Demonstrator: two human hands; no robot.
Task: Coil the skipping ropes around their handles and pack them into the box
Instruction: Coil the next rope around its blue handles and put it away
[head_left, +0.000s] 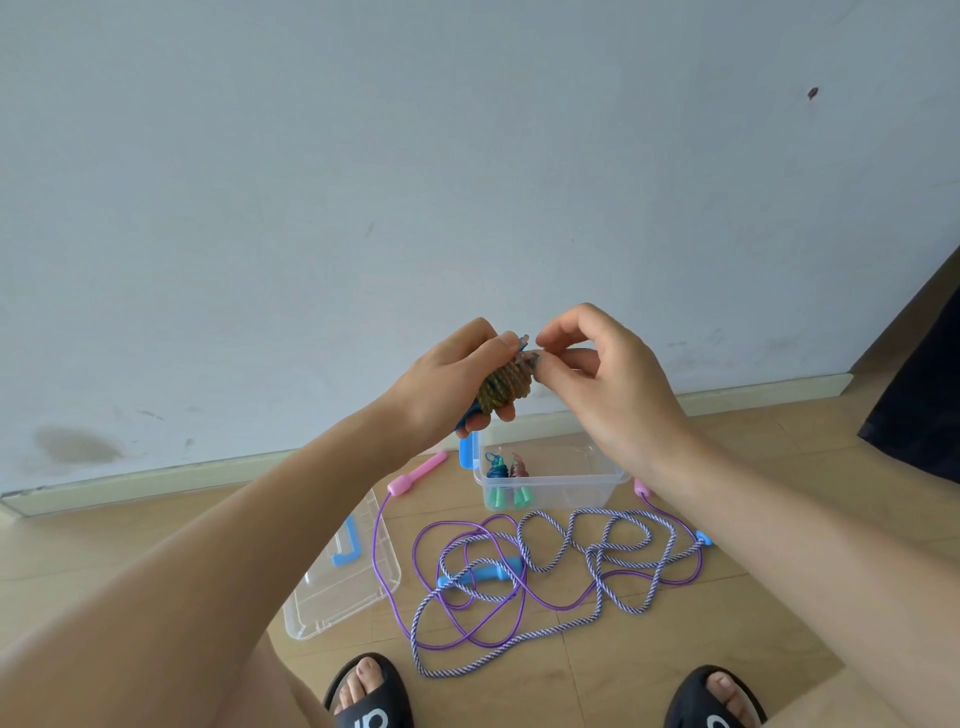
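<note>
My left hand (447, 379) grips a bundle of multicoloured rope (506, 387) coiled around blue handles, held up in front of the wall. My right hand (597, 374) pinches the rope's end at the top of the bundle. Below, a clear plastic box (571, 488) stands on the floor by the wall with two coiled ropes (506, 470) with green handles inside. In front of the box lie a loose purple rope (519, 587) with pink handles (418, 473) and a striped blue-white rope (597, 566) with blue handles (488, 574), tangled together.
The box's clear lid (358, 587) with a blue grip lies on the wooden floor to the left. My feet in black slippers (371, 693) are at the bottom edge. A dark cloth (924, 410) hangs at the right.
</note>
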